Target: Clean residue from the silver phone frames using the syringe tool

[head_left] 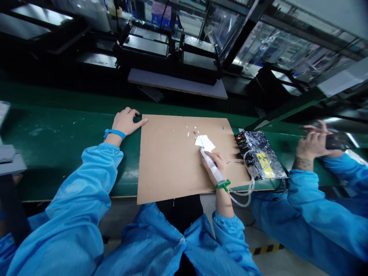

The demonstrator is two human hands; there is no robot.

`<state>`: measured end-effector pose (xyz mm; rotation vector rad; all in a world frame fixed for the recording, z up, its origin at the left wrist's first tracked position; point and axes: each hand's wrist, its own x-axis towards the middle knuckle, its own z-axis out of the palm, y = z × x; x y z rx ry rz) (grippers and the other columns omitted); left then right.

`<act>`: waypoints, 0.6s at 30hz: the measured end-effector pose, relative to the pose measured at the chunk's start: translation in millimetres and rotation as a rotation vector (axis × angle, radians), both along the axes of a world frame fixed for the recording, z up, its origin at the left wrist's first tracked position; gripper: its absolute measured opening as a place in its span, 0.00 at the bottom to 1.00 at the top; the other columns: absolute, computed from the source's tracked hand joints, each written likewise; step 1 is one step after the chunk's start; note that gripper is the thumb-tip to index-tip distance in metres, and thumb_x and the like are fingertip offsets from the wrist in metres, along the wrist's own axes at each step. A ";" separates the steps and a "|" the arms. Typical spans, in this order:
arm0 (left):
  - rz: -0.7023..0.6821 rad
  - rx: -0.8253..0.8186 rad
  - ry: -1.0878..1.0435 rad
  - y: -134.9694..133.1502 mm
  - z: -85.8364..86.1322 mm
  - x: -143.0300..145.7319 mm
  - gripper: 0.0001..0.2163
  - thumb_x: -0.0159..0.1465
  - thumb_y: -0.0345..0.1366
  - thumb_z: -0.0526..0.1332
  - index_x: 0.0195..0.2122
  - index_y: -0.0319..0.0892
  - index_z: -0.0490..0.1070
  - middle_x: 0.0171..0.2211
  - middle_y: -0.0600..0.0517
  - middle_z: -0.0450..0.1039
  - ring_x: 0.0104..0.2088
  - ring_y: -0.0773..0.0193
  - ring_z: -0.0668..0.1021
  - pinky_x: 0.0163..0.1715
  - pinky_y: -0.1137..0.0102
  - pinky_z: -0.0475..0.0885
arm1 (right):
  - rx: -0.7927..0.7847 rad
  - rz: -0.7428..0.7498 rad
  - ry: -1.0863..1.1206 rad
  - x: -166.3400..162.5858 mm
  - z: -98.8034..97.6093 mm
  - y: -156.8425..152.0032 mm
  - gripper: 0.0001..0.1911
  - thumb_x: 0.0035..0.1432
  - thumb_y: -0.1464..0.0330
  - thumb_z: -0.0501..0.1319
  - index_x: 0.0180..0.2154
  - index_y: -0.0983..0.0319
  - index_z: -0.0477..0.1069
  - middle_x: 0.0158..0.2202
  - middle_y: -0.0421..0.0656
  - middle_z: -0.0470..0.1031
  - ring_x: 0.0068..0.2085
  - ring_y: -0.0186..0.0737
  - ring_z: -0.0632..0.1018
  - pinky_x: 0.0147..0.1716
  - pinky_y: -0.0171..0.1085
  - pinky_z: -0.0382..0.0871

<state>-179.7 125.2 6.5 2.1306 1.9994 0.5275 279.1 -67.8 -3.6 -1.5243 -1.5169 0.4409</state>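
My right hand (217, 165) is closed round a clear syringe-like dispenser (212, 166) with a green end cap, held like a pen. Its tip touches a small white paper scrap (205, 142) on a brown cardboard sheet (169, 161). A clear tube (249, 180) loops from the dispenser's rear toward a plastic-wrapped control box (260, 153). My left hand (126, 121) rests on the green belt at the cardboard's far left corner, fingers loosely curled, forefinger touching the edge, holding nothing. A blue band sits on that wrist.
The green conveyor belt (57, 138) runs left to right under the cardboard. Black machines and a grey shelf (176, 82) stand behind it. On the right a co-worker in a blue gown holds a dark phone (337, 141) with both hands. Small white crumbs lie near the scrap.
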 end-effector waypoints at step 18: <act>0.010 0.017 -0.030 0.5 -2.4 1.8 0.29 0.76 0.62 0.64 0.64 0.45 0.81 0.66 0.33 0.78 0.65 0.29 0.83 0.68 0.42 0.77 | 0.052 -0.094 -0.040 4.5 -10.1 3.1 0.18 0.65 0.52 0.73 0.47 0.58 0.87 0.33 0.40 0.82 0.30 0.42 0.75 0.34 0.45 0.77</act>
